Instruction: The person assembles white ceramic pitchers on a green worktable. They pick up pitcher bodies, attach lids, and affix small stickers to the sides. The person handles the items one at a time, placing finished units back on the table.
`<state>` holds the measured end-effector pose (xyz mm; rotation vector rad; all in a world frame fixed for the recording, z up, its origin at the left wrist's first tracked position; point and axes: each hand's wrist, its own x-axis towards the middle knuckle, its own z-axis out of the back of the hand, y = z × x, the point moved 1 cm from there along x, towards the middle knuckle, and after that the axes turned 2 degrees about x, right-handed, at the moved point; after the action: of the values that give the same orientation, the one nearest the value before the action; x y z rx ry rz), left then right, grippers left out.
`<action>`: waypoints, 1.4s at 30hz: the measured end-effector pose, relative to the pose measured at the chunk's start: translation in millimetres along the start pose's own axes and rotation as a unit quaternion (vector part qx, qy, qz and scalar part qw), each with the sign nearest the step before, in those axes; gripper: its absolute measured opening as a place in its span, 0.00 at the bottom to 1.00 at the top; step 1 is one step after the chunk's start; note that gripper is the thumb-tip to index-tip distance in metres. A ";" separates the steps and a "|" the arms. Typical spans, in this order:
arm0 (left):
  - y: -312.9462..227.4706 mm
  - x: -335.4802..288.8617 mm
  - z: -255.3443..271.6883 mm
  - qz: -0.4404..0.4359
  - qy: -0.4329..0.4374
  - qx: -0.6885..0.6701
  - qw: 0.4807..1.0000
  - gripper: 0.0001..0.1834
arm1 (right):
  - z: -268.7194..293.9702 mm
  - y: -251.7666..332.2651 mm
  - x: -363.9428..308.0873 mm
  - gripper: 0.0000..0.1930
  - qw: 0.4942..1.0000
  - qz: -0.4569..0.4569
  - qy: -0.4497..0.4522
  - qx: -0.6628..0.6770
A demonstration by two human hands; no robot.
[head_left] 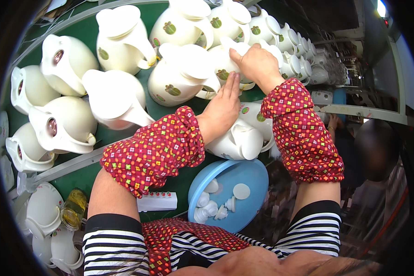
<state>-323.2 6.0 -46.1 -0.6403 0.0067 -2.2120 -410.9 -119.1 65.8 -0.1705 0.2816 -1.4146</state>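
Standing among similar ones on a green work surface point(158, 110), a white pitcher point(220, 60) meets both hands: the left hand point(220, 110) has fingers straight and together; the right hand point(261, 66) has them bent, grip hidden from me. Nearer the worker, a blue basin point(257, 186) holds white caps point(210, 208).

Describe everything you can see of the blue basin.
The blue basin is light-coloured, round and smooth, and looks like plastic. It sits close in front of the person, right of a white box and apart from it. Its open side faces up, seemingly tilted, though the lens may exaggerate that. Loose white lid-like pieces lie inside. Neither the left hand nor the right hand touches it; its underside is hidden.
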 end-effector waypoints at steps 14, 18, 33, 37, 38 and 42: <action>24.4 -63.4 58.5 0.367 -0.302 -0.273 0.836 0.59 | 49.4 87.7 -30.5 0.41 0.970 0.158 0.134 0.127; 53.3 -47.9 36.7 0.426 -0.263 -0.240 0.832 0.67 | 56.6 86.3 -24.6 0.36 0.950 0.233 0.115 0.170; 67.4 -55.4 18.7 0.402 -0.279 -0.216 0.845 0.67 | 70.7 97.4 -28.0 0.35 0.958 0.264 0.111 0.002; 65.0 -52.4 18.4 0.394 -0.282 -0.201 0.851 0.67 | 55.9 87.9 -29.4 0.40 0.919 0.391 0.048 0.018; 65.6 -53.5 18.9 0.399 -0.273 -0.205 0.851 0.67 | 57.5 90.8 -28.1 0.40 0.938 0.339 0.065 0.019; 65.1 -51.3 17.3 0.416 -0.258 -0.243 0.837 0.65 | 63.4 89.3 -26.8 0.39 0.958 0.275 0.075 0.035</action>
<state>-241.3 2.7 -67.6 -1.2223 0.4928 -1.1365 -311.2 -82.3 103.5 0.0737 0.3693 -0.8828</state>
